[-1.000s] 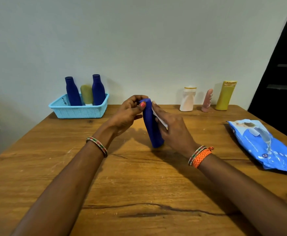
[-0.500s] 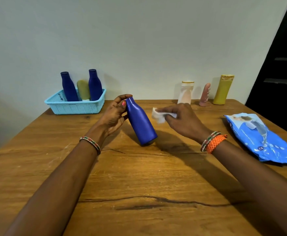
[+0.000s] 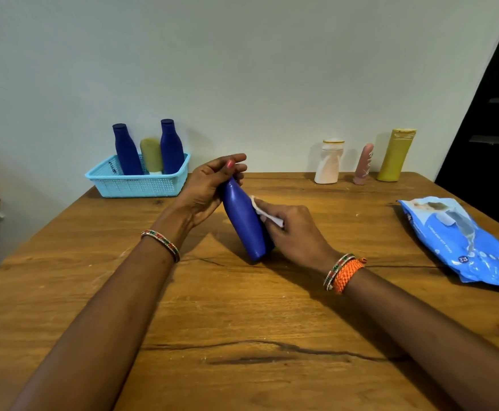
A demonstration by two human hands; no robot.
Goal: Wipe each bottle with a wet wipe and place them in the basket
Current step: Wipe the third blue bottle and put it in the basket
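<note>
A blue bottle (image 3: 244,221) leans tilted on the wooden table (image 3: 242,315), its base on the wood and its top toward the left. My left hand (image 3: 208,189) grips its neck and cap. My right hand (image 3: 294,232) holds a white wet wipe (image 3: 264,213) pressed against the bottle's right side. A light blue basket (image 3: 137,182) at the back left holds two dark blue bottles (image 3: 125,149) (image 3: 171,146) and an olive one (image 3: 151,155). A white bottle (image 3: 328,161), a pink bottle (image 3: 364,164) and a yellow-green bottle (image 3: 395,155) stand at the back right.
A blue pack of wet wipes (image 3: 461,238) lies near the table's right edge. The wall runs right behind the basket and the row of bottles. A dark doorway (image 3: 491,114) is at the far right. A long crack crosses the near tabletop.
My right hand had lifted the wipe away from the bottle; it has now come back down and presses the wipe on the bottle's side. The bottle stays tilted in my left hand.
</note>
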